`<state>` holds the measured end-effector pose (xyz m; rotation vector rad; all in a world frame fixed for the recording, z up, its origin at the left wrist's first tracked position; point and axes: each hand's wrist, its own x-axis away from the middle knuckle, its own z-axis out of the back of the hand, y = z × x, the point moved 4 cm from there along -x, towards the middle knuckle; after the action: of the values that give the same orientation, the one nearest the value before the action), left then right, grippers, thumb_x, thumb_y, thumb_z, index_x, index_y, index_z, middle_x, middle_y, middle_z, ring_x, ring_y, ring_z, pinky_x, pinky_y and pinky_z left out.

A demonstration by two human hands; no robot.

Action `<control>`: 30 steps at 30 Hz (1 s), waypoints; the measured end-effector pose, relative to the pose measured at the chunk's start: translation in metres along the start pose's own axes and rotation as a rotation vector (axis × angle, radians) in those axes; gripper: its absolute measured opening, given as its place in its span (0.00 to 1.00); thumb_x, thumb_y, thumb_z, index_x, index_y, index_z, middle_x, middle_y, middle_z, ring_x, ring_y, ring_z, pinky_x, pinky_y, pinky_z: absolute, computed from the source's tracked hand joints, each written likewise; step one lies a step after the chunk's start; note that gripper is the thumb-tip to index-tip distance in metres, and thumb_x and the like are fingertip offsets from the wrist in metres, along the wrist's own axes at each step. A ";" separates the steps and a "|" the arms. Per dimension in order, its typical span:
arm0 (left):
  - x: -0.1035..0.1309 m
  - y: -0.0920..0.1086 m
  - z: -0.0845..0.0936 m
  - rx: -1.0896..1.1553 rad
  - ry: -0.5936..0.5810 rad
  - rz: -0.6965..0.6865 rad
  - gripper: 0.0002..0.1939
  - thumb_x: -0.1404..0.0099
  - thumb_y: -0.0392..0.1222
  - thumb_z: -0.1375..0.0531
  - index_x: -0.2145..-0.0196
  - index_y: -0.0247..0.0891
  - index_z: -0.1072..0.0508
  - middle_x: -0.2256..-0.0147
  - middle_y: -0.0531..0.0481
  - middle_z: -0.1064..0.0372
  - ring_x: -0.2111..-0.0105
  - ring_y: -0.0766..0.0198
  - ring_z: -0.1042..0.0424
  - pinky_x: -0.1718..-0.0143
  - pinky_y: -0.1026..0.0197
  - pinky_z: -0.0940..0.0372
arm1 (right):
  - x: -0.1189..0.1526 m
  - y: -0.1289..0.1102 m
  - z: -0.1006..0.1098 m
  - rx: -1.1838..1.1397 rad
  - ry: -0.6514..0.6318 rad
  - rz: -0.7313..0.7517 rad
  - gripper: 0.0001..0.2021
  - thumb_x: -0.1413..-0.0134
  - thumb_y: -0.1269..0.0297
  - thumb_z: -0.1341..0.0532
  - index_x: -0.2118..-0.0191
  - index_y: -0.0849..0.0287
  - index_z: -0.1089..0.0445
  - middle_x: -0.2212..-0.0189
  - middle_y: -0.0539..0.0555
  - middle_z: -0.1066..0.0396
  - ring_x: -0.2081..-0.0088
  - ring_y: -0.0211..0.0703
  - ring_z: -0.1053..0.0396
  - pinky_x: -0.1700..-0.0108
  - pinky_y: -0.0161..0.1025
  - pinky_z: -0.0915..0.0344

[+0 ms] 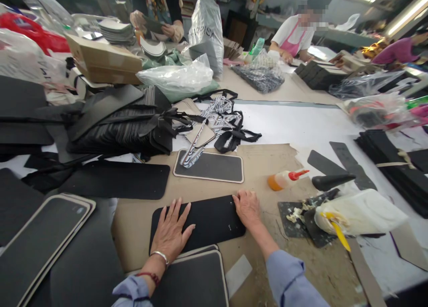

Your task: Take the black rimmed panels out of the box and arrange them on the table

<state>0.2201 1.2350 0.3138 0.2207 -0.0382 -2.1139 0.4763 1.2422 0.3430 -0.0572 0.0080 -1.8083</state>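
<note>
A black rectangular panel (pixel 210 222) with rounded corners lies on the brown board in front of me. My left hand (pixel 170 235) rests flat on its left part, fingers spread. At the panel's upper right corner, my right hand (pixel 248 209) has its fingers curled together and grips the edge. Nearer to me, a dark panel with a beige rim (pixel 194 280) lies partly under my left wrist. Beyond the black panel is another beige-rimmed panel (pixel 214 165), with a striped strip (pixel 192 157) lying across its left end.
To the right are a glue bottle with a red nozzle (pixel 282 180) and a white container (pixel 364 212) lying on its side with a yellow-handled tool (pixel 340 235). Stacked black pieces (pixel 123 128) and tangled strips (pixel 222 115) stand further back. Two people work across the table.
</note>
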 end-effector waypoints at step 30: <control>0.000 -0.002 0.000 0.045 -0.001 0.028 0.30 0.39 0.52 0.49 0.42 0.40 0.46 0.40 0.38 0.53 0.41 0.48 0.52 0.43 0.44 0.55 | 0.001 0.000 -0.003 -0.401 -0.187 -0.029 0.04 0.50 0.71 0.45 0.65 0.57 0.39 0.70 0.51 0.36 0.68 0.40 0.37 0.63 0.36 0.41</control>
<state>0.2186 1.2354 0.3134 0.2451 -0.0890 -2.0869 0.4758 1.2408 0.3403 -0.5133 0.2377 -1.8003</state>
